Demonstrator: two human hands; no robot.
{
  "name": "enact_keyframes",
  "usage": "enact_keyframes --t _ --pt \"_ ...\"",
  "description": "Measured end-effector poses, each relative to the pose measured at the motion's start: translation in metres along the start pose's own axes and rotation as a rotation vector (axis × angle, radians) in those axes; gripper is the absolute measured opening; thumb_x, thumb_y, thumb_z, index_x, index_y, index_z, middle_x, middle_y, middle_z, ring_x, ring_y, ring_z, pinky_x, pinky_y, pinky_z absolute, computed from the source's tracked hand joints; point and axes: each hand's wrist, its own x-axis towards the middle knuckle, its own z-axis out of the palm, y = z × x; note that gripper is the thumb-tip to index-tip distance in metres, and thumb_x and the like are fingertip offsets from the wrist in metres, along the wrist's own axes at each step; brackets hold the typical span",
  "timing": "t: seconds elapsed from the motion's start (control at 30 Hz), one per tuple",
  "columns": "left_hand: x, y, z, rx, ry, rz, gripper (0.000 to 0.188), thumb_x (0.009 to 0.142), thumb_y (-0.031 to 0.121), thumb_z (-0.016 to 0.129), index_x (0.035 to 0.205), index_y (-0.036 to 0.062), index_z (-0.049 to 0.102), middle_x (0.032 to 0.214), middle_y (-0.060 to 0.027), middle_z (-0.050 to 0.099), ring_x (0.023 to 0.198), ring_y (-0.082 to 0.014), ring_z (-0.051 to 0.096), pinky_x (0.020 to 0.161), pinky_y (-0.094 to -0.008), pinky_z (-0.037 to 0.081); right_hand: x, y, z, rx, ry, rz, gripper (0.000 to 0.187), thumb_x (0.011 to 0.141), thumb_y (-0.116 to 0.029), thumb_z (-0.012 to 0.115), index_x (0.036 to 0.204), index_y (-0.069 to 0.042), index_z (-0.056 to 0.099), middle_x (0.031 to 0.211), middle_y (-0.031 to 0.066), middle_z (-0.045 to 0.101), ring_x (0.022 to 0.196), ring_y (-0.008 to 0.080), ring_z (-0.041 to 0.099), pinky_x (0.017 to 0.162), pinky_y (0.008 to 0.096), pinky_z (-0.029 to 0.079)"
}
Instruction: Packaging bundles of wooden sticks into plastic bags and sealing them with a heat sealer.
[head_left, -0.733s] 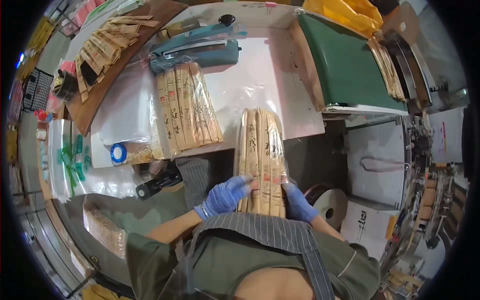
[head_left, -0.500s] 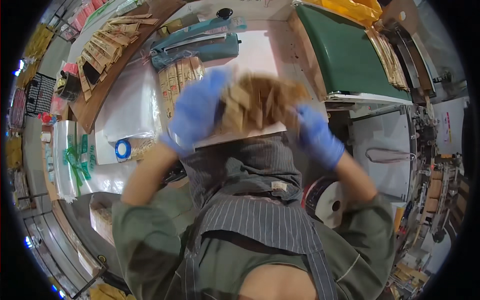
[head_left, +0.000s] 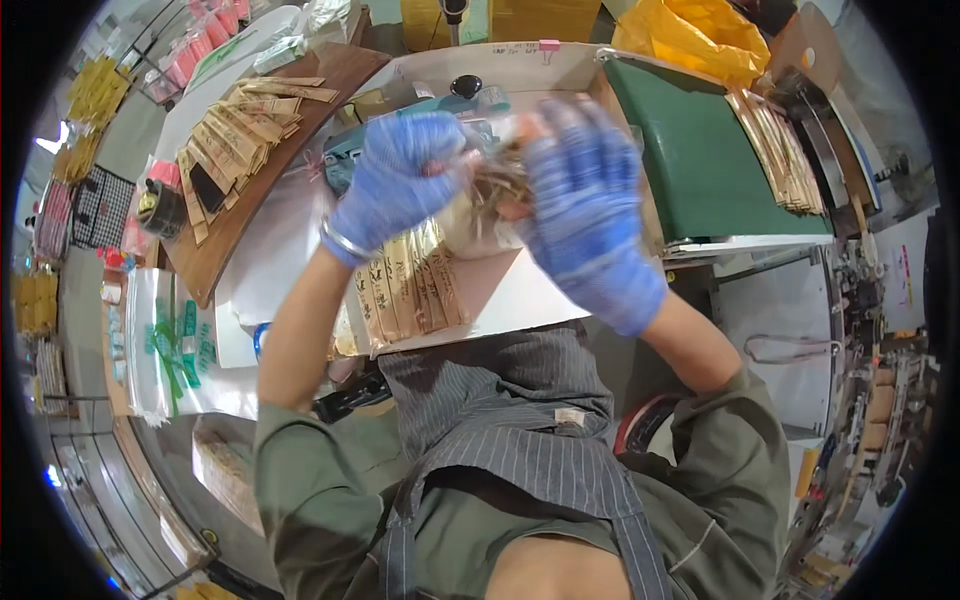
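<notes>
The left one of two fisheye cameras worn side by side on the head is looking down and slightly forward from above the person's chest (head_left: 485, 520), with the striped apron (head_left: 530, 468) filling the lower middle and the worktop (head_left: 508, 292) spreading from its near edge at mid-picture to its far edge close to the top. It is facing the left hand (head_left: 395, 180) and right hand (head_left: 592, 205) from near by, while its wide lens is bending the outer surroundings toward a dark round rim.

Brownish bundle (head_left: 499, 186), blurred, partly hidden
</notes>
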Motion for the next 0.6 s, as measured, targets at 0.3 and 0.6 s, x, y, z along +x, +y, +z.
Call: enact_keyframes --t 0.3,0.6 --pt "-0.008 -0.048 0.127 -0.442 0.228 -0.027 0.073 0.053 0.023 0.082 0.115 0.0015 0.05 0.101 -0.0097 0.058 0.092 -0.018 0.055 0.081 -0.0289 0.043 0.104 0.063 0.089 0.706 0.401 0.189 0.012 0.082 -0.015 0.056 0.078 -0.004 0.055 0.056 0.0117 0.045 0.046 0.0177 0.045 0.046 0.0331 0.035" --pt "0.014 -0.116 0.097 0.15 0.613 -0.016 0.025 0.07 0.018 0.069 0.092 0.0078 0.062 0.075 0.0002 0.058 0.061 -0.007 0.051 0.056 -0.0235 0.044 0.062 0.085 0.111 1.707 -0.358 0.694 0.019 0.081 -0.021 0.059 0.089 -0.004 0.062 0.084 0.0019 0.057 0.075 0.0147 0.057 0.074 0.0259 0.041"
